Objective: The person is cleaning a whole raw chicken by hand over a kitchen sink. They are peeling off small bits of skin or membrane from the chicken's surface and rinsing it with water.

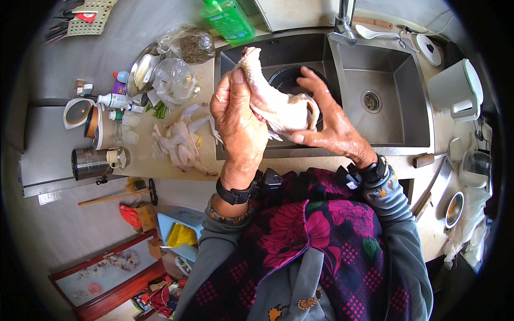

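My left hand (pixel 239 116) grips a raw plucked bird (pixel 281 104) by its bumpy-skinned upper part, thumb on top. The bird is held up over the left sink basin (pixel 281 54), its wider end and a cut opening facing right. Around that end my right hand (pixel 331 120) has its fingers spread; whether its thumb touches the skin is hard to tell. Below the bird, a round black bowl (pixel 287 74) sits in the basin, partly hidden. A second plucked bird (pixel 180 140) lies on the counter (pixel 154 170) to the left.
Beside the second bird are green peppers (pixel 160 110), plastic bags (pixel 174 80) and bottles (pixel 114 100). A green soap bottle (pixel 229 20) stands behind the sink. The tap (pixel 343 30) is above the right basin (pixel 371 80). At right lie a cleaver (pixel 439 176) and a white pitcher (pixel 453 90).
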### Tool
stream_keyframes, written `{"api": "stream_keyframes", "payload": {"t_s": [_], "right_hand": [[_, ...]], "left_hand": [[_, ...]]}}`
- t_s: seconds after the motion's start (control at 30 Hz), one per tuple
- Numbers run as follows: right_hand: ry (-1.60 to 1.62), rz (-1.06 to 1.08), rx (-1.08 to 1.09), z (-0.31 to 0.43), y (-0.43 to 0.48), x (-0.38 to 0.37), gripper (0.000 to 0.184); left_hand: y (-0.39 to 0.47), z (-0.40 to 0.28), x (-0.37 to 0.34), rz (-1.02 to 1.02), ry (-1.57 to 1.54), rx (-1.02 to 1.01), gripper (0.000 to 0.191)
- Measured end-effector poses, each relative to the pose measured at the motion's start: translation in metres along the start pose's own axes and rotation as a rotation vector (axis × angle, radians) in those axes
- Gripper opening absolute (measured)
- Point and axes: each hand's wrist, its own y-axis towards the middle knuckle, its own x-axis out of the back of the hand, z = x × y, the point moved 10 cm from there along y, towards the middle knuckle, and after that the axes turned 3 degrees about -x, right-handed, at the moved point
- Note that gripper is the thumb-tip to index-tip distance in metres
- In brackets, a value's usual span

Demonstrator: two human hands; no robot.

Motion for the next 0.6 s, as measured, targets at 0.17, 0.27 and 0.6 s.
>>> {"api": "stream_keyframes", "payload": {"t_s": [0.17,0.27,0.6], "right_hand": [[-0.041,-0.006,0.137,0.040,0.012,0.014,0.059],[0.308,0.051,-0.040,0.033,0.015,-0.001,0.032],[0.573,0.043,-0.134,0.024,0.012,0.009,0.016]], "left_hand": [[-0.002,0.006,-0.016,0.060,0.083,0.010,0.024],[-0.003,0.011,-0.021,0.059,0.084,0.024,0.023],[-0.008,0.011,-0.029,0.137,0.192,-0.035,0.027]]}}
